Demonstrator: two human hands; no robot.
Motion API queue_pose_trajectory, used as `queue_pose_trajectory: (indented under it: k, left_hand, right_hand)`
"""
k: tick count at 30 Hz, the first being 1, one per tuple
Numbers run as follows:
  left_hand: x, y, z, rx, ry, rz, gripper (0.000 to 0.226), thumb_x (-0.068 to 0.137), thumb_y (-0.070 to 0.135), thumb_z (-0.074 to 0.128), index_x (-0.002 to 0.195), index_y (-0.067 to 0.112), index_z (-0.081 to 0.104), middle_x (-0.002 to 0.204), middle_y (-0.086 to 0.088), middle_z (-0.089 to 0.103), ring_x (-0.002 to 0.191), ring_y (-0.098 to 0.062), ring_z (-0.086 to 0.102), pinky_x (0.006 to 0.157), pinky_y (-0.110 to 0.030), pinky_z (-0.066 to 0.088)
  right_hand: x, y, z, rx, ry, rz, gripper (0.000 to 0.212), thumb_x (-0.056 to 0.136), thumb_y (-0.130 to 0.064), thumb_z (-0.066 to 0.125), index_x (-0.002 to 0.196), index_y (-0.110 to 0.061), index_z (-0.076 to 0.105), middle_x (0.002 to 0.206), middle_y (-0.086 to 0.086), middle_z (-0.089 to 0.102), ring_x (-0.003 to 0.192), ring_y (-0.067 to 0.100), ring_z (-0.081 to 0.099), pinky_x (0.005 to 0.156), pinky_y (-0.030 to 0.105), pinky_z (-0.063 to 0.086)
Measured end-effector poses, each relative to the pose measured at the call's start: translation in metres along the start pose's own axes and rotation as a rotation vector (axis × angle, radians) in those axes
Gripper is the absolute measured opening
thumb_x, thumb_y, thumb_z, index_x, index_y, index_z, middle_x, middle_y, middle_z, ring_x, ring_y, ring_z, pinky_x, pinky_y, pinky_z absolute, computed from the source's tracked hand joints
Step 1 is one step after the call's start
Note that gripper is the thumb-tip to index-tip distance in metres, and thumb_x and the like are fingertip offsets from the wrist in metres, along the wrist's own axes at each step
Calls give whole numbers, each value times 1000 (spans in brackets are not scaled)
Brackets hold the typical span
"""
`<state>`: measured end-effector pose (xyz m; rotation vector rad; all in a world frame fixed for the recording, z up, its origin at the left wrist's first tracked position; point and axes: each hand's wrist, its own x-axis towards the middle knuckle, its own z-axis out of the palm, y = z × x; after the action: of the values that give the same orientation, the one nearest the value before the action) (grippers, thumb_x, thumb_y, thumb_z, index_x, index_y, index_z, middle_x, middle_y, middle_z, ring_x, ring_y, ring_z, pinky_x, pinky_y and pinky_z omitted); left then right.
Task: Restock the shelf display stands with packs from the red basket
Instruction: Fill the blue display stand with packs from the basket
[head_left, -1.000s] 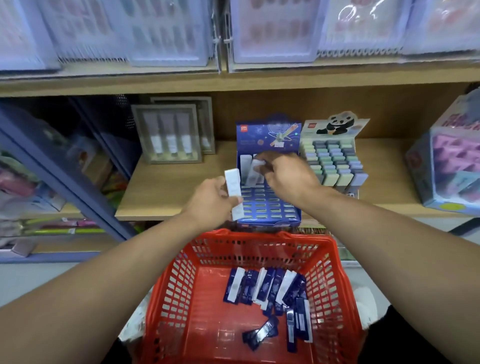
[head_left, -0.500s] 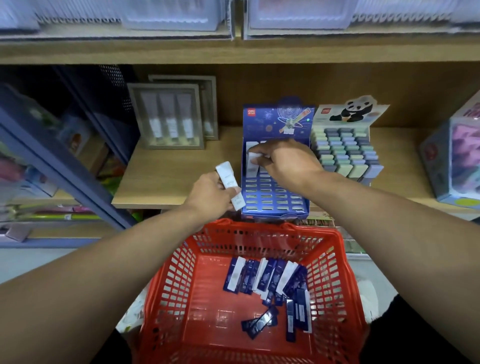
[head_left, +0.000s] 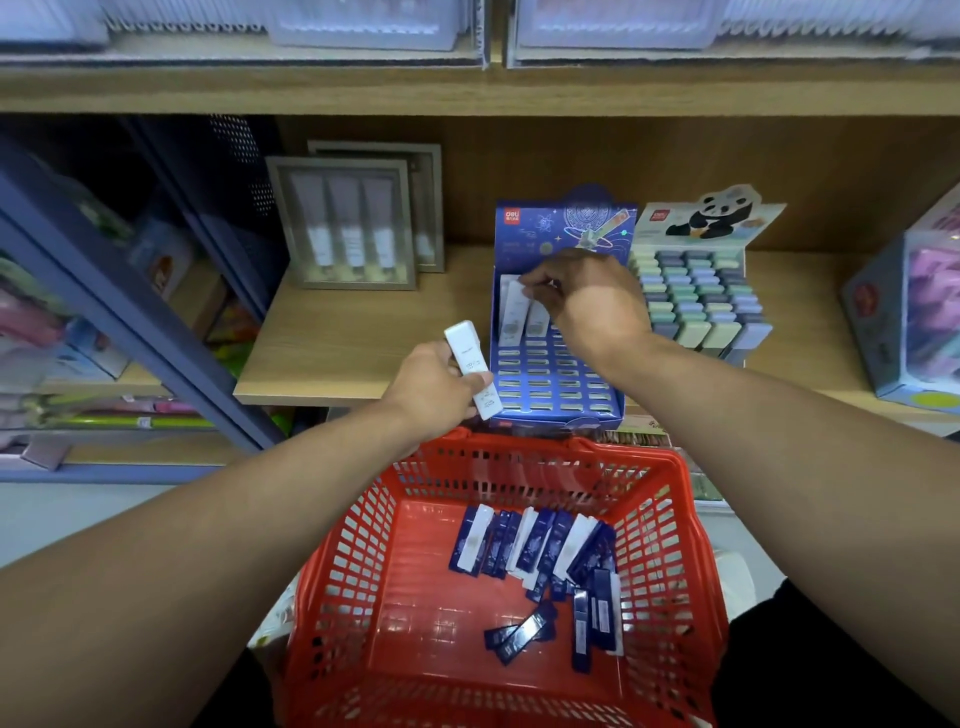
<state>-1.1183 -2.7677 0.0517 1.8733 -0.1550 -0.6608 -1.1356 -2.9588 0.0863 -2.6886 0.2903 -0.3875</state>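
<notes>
- Step in hand, as judged: loading the blue display stand (head_left: 556, 384) on the wooden shelf (head_left: 363, 332). The right hand (head_left: 587, 301) is at the stand's top row, fingertips pinched together on a white pack (head_left: 513, 306) that is going into a slot at the upper left.
- A second white pack (head_left: 536, 322) stands just beside it in the same row. The rows below show open slots, so most of the stand is not yet filled.
- The left hand (head_left: 436, 389) waits near the stand's left edge, its grip clamped on another white pack (head_left: 471, 366), held tilted.
- The red basket (head_left: 358, 545) sits directly below the shelf edge; the remaining packs (head_left: 540, 551) lie loose in a heap at its middle and right.
- Next move, as judged: seat the pinched pack upright, free the right hand, then pass across or insert the left hand's pack in the adjoining slot.
- Clearances: the panda display stand (head_left: 701, 296) touches or nearly touches the blue stand's right side, leaving little room there for the wrist. Bare shelf lies open to the left. The upper shelf is well above both hands.
</notes>
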Motion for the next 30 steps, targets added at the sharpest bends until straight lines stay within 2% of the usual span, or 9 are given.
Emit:
queue_pose_trajectory:
  k: [2,6,12,16,20,24,30]
  left_hand:
    - [0,0,0,0,-3,-2,34,98,10,63,130,4,55,109,-13,71,96,-23,73,72,-25,62]
    - [0,1,1,-2,-5,-7,35,98,9,63,131,1,54,111,-16,70,97,-26,72,67,-22,62]
    - [1,2,2,-13,-10,-19,36,98,8,63,132,-1,53,113,-18,70,99,-28,73,72,-29,63]
    - [2,0,2,-21,-7,-19,33,97,7,63,129,2,53,111,-19,70,100,-30,73,76,-33,63]
    - [3,-2,2,3,-6,-16,37,97,9,64,132,2,54,110,-17,72,96,-27,74,79,-36,63]
    - [2,-2,4,6,-7,-10,36,97,8,63,132,1,53,111,-18,71,97,-27,73,75,-31,63]
    - [4,-1,5,1,-8,-14,34,97,8,63,129,0,53,110,-19,71,97,-30,73,78,-36,63]
  right_hand:
    - [1,1,0,-10,-9,-2,19,99,-27,60,112,-30,74,127,-8,66,113,12,62,82,20,38]
    - [5,-2,0,-23,-36,14,21,98,-26,61,112,-33,75,131,-7,65,114,14,63,88,22,43]
    - [10,-16,-3,-47,-102,13,23,100,-23,57,112,-30,74,108,-9,72,100,16,66,82,24,44]
    - [14,-18,-7,-14,-125,65,22,99,-20,58,108,-29,76,108,-9,74,101,16,66,82,23,45]
    - [15,-17,-13,-23,-158,86,24,98,-18,57,106,-29,76,107,-9,74,101,17,66,91,29,51]
    - [14,-18,-13,-23,-159,104,24,98,-17,58,106,-29,76,107,-8,74,100,17,67,92,31,52]
    - [18,-21,-10,42,-192,112,23,97,-14,58,112,-21,76,109,-1,74,106,17,67,99,28,49]
